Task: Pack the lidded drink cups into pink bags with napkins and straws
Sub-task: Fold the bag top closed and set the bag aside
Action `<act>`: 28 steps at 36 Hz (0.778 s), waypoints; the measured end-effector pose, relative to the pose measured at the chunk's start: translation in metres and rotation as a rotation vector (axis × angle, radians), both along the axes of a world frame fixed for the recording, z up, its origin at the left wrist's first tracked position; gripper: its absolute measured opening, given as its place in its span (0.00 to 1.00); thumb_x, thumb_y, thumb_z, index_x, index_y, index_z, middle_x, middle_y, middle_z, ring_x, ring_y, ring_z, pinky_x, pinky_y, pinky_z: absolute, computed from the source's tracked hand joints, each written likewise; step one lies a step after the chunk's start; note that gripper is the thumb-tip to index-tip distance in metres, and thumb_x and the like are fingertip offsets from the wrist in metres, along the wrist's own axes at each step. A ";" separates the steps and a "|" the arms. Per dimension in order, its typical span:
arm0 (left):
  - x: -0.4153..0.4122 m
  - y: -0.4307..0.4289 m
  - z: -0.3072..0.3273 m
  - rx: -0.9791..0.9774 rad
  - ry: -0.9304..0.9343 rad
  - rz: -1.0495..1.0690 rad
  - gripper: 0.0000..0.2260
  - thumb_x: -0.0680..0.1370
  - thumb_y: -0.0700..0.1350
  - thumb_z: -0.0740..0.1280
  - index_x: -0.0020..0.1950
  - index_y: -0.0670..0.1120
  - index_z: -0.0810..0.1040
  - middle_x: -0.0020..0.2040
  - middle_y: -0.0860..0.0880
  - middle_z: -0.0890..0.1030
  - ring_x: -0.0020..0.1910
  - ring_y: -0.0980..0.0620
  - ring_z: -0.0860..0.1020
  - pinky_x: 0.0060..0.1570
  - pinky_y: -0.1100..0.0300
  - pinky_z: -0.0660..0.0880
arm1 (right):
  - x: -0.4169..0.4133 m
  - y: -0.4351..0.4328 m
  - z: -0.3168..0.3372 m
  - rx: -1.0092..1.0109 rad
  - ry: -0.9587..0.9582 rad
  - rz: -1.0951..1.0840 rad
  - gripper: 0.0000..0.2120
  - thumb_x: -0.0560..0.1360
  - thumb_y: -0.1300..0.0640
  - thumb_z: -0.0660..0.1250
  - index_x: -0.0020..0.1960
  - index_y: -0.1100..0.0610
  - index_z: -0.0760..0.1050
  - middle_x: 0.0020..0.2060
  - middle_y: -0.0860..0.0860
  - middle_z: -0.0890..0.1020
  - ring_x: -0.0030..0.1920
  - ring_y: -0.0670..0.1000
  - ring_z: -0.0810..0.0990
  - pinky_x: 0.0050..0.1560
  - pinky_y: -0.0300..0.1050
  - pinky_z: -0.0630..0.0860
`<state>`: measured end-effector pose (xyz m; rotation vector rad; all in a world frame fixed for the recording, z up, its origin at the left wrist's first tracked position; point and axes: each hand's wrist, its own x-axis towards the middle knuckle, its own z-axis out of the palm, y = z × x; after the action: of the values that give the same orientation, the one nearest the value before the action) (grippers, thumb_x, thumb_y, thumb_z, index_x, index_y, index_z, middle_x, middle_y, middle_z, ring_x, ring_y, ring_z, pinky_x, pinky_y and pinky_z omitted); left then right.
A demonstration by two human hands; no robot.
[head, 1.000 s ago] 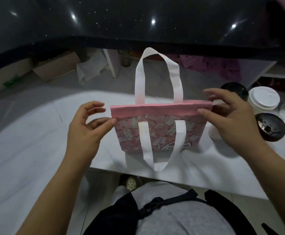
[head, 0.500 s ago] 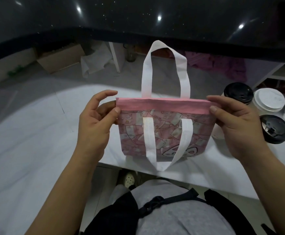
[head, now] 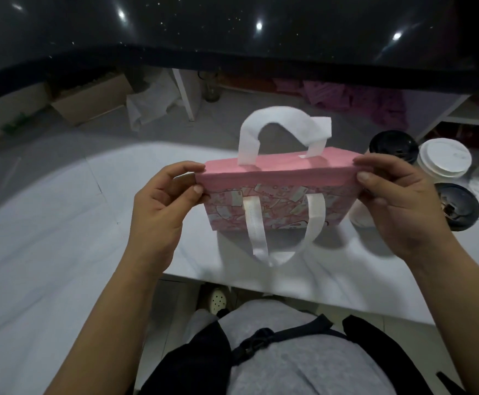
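Barely started: the pink printed fabric bag with white strap handles (head: 278, 206) hangs over the white worktop's (head: 61, 223) near edge, nothing packed that I can see. My left hand (head: 161, 206) and right hand (head: 398, 206) pinch its top corners. Lidded paper cups (head: 443, 159) wait near the right edge. Compared with half a second ago, the mouth is wider and the far handle has flopped over.

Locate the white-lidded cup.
Head view, far right on the table: the white-lidded cup stands right of the far black-lidded cup, behind the near black-lidded cup, beyond the right hand.
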<state>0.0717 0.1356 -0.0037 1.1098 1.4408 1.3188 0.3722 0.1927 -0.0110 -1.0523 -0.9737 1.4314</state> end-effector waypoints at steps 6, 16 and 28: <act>-0.007 0.004 0.003 0.038 0.405 0.001 0.14 0.76 0.46 0.72 0.60 0.59 0.79 0.58 0.53 0.78 0.56 0.59 0.77 0.50 0.73 0.75 | 0.003 -0.004 0.000 0.137 -0.467 -0.043 0.15 0.74 0.66 0.71 0.58 0.55 0.81 0.53 0.54 0.79 0.47 0.47 0.77 0.49 0.38 0.76; -0.017 0.043 0.019 -0.045 0.750 -0.167 0.16 0.76 0.50 0.71 0.63 0.58 0.77 0.57 0.62 0.75 0.56 0.60 0.71 0.53 0.64 0.68 | 0.010 0.011 0.001 0.261 -0.942 -0.036 0.26 0.73 0.56 0.75 0.69 0.48 0.73 0.65 0.47 0.73 0.64 0.46 0.72 0.65 0.48 0.71; -0.003 0.026 0.005 -0.054 0.362 0.103 0.09 0.77 0.41 0.71 0.55 0.52 0.80 0.52 0.56 0.81 0.43 0.52 0.83 0.32 0.61 0.81 | 0.000 -0.050 -0.047 -0.180 -0.508 -0.097 0.18 0.79 0.57 0.68 0.67 0.50 0.72 0.60 0.46 0.77 0.55 0.44 0.78 0.57 0.47 0.78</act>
<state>0.0682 0.1618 0.0011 1.3004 1.8075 1.1809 0.3722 0.1426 -0.0577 -1.6247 -1.1428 1.2091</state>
